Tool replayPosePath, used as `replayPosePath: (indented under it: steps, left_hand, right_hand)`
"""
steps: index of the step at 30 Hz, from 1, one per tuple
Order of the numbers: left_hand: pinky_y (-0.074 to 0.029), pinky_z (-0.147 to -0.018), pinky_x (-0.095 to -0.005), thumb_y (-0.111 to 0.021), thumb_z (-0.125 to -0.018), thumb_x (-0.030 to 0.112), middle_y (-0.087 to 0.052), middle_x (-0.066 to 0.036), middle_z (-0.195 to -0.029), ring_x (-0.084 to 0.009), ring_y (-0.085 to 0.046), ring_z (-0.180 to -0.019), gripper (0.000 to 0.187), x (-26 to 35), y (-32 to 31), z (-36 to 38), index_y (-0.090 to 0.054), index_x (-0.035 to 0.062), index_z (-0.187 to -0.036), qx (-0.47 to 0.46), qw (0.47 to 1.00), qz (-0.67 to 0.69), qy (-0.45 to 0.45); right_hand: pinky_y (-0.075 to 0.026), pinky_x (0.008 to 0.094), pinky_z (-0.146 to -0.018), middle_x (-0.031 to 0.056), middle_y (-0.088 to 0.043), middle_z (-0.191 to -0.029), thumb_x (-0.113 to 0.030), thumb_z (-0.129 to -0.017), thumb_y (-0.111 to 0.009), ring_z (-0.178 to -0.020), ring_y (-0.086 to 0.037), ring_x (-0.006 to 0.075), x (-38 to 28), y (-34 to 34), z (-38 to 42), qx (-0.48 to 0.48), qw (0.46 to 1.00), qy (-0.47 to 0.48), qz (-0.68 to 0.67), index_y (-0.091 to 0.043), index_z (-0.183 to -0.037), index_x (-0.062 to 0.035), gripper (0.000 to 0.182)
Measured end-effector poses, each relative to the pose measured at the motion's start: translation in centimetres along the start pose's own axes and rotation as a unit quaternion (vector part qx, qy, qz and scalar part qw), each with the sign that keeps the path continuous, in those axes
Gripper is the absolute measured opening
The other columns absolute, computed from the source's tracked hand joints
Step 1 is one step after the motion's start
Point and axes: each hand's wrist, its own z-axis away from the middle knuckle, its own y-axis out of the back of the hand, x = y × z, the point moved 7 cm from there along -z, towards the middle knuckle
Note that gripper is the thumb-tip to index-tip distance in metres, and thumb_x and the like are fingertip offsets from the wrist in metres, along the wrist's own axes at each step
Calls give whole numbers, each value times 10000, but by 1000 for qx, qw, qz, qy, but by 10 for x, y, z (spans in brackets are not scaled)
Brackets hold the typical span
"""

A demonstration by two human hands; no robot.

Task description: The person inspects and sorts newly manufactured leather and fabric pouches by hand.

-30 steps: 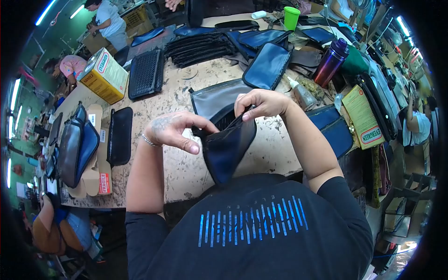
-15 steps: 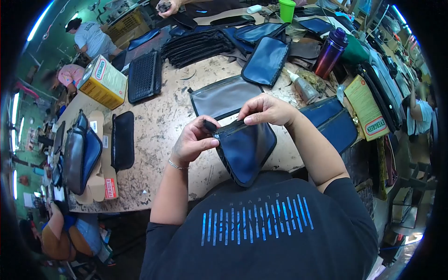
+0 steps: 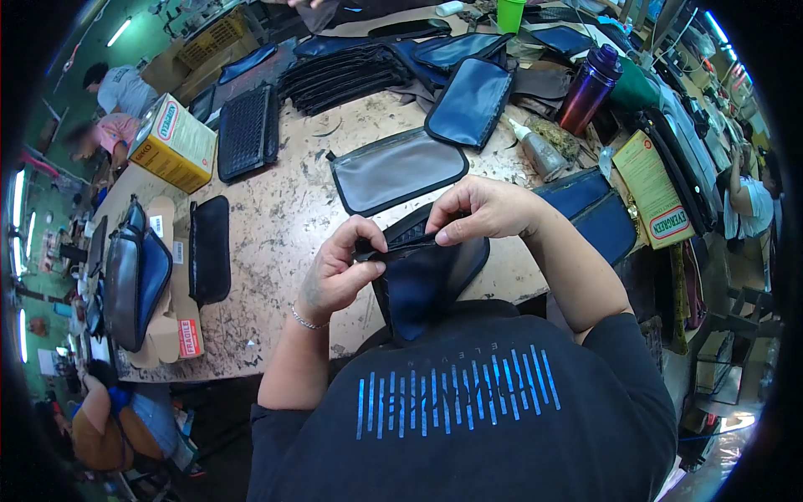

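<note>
A dark blue pouch [image 3: 431, 280] with black edging hangs at the table's front edge, close to my chest. My left hand [image 3: 335, 272] pinches the left end of its top edge between thumb and fingers. Further right on that same edge, my right hand [image 3: 489, 213] grips with thumb and forefinger. Between the hands the top stands parted, and black woven-looking material shows behind it. Just beyond lies a grey pouch [image 3: 401, 171] with black borders, flat on the table. A blue pouch [image 3: 470, 102] rests farther back, and a black one [image 3: 209, 249] lies to the left.
A yellow can [image 3: 178, 144] stands at the left, near a black woven panel [image 3: 248, 134]. Behind are a pile of black pieces [image 3: 343, 79] and a green cup [image 3: 509, 15]. Rightward stand a glue bottle [image 3: 539, 155], a purple flask [image 3: 590, 90] and another can [image 3: 657, 188]. People work around.
The pouch has tipped so its top edge faces up and parts, showing the inside. My left fingers have shifted along the edge. The view has moved slightly.
</note>
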Motion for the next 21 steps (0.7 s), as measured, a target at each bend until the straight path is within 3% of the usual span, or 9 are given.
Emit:
replayPosePath:
  steps: [5, 7, 9, 11, 12, 15, 17, 19, 21]
  left_hand:
    - [-316, -755, -229, -517, -654, 55, -459, -31, -809, -128, -423, -827, 176, 10, -1, -2, -473, 31, -822, -47, 999, -26, -5]
    - [-311, -717, -250, -561, -690, 148, -488, -82, -804, -157, -437, -770, 180, 9, -2, -6, -471, 33, -796, -97, 991, 87, 23]
    - [-325, -690, -227, -548, -742, 163, -503, -62, -770, -126, -445, -738, 162, 14, -2, -11, -473, 32, -800, -75, 995, 64, 31]
    - [-343, -642, -201, -555, -774, 178, -509, -22, -749, -81, -447, -712, 153, 4, 2, -13, -483, 42, -770, -7, 985, -73, 158]
    - [-354, -598, -187, -574, -780, 177, -510, 12, -719, -44, -441, -680, 158, 13, -3, -16, -530, 26, -793, -48, 971, -197, 130]
    - [-354, -566, -191, -597, -772, 179, -517, 17, -691, -40, -439, -636, 185, 7, -5, -18, -575, 6, -836, -111, 947, -195, 230]
    - [-341, -527, -184, -599, -769, 155, -521, 26, -656, -30, -433, -599, 190, 2, -4, -18, -596, -7, -867, -126, 951, -199, 198]
    - [-375, -502, -217, -584, -754, 205, -534, -4, -610, -55, -452, -547, 204, -5, -1, -12, -616, 9, -801, -133, 933, -201, 269]
    - [-372, -499, -212, -587, -750, 190, -532, -1, -609, -50, -448, -546, 189, 1, -3, -13, -612, 8, -795, -132, 937, -208, 248]
  right_hand:
    - [-408, 202, -591, 1, -584, -683, -116, -739, -645, -629, -499, 53, -8, -9, 0, 4, 998, -12, 62, -611, -812, 4, 145]
    - [-405, 204, -582, 0, -579, -668, -124, -736, -649, -618, -494, 52, -8, -12, -1, 1, 997, -14, 74, -608, -788, 4, 144]
    - [-405, 211, -566, 5, -571, -648, -125, -729, -652, -602, -492, 56, -10, -13, -1, 14, 996, 0, 92, -603, -770, 4, 144]
    - [-404, 214, -560, 8, -568, -639, -122, -725, -653, -598, -492, 59, -12, -16, -2, 13, 995, -3, 98, -602, -768, 4, 142]
    - [-404, 217, -555, 10, -564, -630, -118, -721, -653, -593, -493, 62, -12, -17, -3, 13, 994, -5, 105, -602, -767, 5, 141]
    - [-403, 220, -545, 17, -563, -628, -117, -718, -653, -588, -493, 67, -13, -18, -4, 13, 994, 0, 109, -601, -768, 6, 142]
    - [-402, 219, -544, 17, -563, -628, -115, -719, -650, -589, -494, 66, -15, -18, -3, 17, 993, 5, 113, -601, -768, 7, 140]
    - [-402, 217, -543, 18, -563, -628, -114, -720, -648, -589, -494, 66, -15, -17, -3, 20, 993, 9, 116, -601, -768, 7, 138]
    - [-401, 215, -545, 15, -562, -631, -108, -726, -638, -591, -492, 64, -14, -16, -4, 21, 993, 13, 113, -602, -768, 8, 129]
